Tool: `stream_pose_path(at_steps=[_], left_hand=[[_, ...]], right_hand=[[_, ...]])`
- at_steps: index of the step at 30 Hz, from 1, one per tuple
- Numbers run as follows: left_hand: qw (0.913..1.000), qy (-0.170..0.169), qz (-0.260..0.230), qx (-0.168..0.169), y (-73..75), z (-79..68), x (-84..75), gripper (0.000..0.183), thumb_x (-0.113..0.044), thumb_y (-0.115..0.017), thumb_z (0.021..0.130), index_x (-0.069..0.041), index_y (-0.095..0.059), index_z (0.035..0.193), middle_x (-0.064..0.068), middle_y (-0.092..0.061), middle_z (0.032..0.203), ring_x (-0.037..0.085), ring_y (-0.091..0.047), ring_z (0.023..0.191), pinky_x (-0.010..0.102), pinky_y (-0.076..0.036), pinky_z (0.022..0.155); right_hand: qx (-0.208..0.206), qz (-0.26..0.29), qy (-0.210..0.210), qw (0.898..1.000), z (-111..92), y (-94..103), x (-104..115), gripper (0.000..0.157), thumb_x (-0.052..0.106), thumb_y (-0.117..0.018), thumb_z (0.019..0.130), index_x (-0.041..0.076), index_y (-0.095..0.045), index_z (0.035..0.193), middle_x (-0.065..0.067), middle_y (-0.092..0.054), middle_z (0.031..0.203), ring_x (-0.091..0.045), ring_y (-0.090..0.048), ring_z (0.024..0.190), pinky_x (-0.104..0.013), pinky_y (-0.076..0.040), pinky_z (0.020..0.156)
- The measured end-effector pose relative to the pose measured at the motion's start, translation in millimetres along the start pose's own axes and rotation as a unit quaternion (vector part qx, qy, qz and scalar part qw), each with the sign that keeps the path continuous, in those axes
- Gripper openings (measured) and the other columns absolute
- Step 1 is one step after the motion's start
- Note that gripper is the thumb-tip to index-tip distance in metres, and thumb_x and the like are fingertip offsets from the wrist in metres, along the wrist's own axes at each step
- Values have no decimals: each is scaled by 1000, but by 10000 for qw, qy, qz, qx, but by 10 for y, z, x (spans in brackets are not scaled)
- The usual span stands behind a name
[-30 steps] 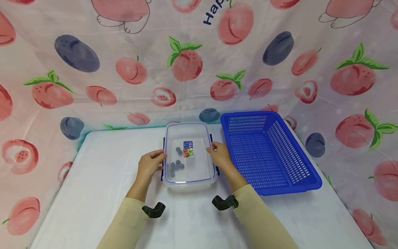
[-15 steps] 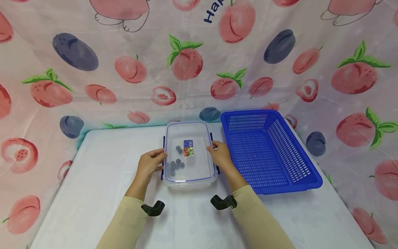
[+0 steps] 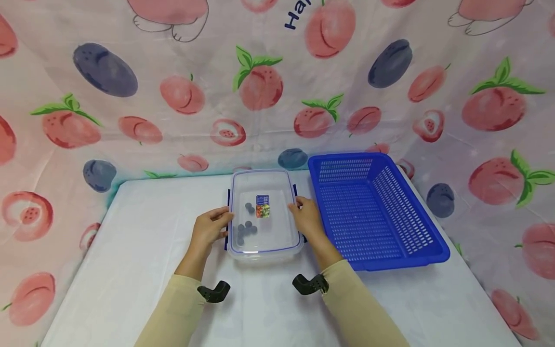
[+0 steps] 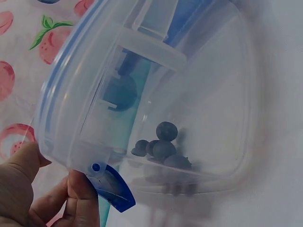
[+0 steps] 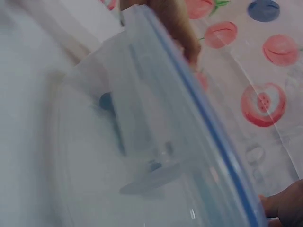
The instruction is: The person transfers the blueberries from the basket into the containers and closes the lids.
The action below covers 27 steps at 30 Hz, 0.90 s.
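A clear plastic food container [image 3: 265, 257] stands on the white table, with a clear lid [image 3: 277, 236] edged in blue on top. Several round dark berries, looking like blueberries [image 3: 248, 224], lie inside towards its left. At the left edge, my left hand [image 3: 207, 228] pinches the lid's rim, thumb on top and fingers below, beside a swung-out blue latch [image 4: 113, 191] in the left wrist view. My right hand [image 3: 309, 219] pinches the rim opposite; in the right wrist view only part of that hand [image 5: 286, 204] shows.
Close to the right of the container sits a blue perforated plastic basket [image 3: 438, 253], without anything in it. A fruit-print cloth [image 3: 269, 29] hangs behind the white table [image 3: 138, 241]. A colourful label [image 3: 262, 207] is stuck on the lid.
The head view has shifted slightly, moving the scene up a little. My right forearm has drifted slightly left, while both hands keep their places on the rim and the container stays put.
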<state>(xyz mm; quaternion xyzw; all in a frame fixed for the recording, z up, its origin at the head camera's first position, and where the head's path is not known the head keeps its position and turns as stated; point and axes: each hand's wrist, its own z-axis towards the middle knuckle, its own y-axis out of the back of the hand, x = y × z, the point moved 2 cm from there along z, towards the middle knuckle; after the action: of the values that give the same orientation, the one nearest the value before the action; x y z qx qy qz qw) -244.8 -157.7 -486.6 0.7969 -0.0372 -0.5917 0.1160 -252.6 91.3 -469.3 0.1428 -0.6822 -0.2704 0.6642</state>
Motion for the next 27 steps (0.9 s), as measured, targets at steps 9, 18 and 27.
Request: stream_pose_path(at_steps=[9,18,27], left_hand=[[10000,17,15,46,-34,-10,5,43,-22,-70,92,-5,-62,130,11,-64,114,10,-61,88,20,-56,63],[9999,48,-104,124,-28,-9,12,43,-21,-69,93,-5,-61,132,11,-63,117,10,-61,90,21,-57,64],[9998,-109,180,46,13,-27,23,43,-25,-68,93,-7,-61,132,15,-63,125,17,-63,99,22,-58,69]], right_hand=[[-209,51,100,9997,-26,-2,-32,39,9,-62,96,-15,-57,125,-27,-57,107,-36,-57,97,-45,-51,87],[-370,100,212,9990,-31,-5,-37,36,8,-64,94,-15,-60,122,-28,-59,108,-37,-57,100,-46,-51,88],[-521,535,258,9969,-54,-29,-60,36,8,-65,93,-13,-62,122,-25,-62,109,-36,-61,99,-45,-53,85]])
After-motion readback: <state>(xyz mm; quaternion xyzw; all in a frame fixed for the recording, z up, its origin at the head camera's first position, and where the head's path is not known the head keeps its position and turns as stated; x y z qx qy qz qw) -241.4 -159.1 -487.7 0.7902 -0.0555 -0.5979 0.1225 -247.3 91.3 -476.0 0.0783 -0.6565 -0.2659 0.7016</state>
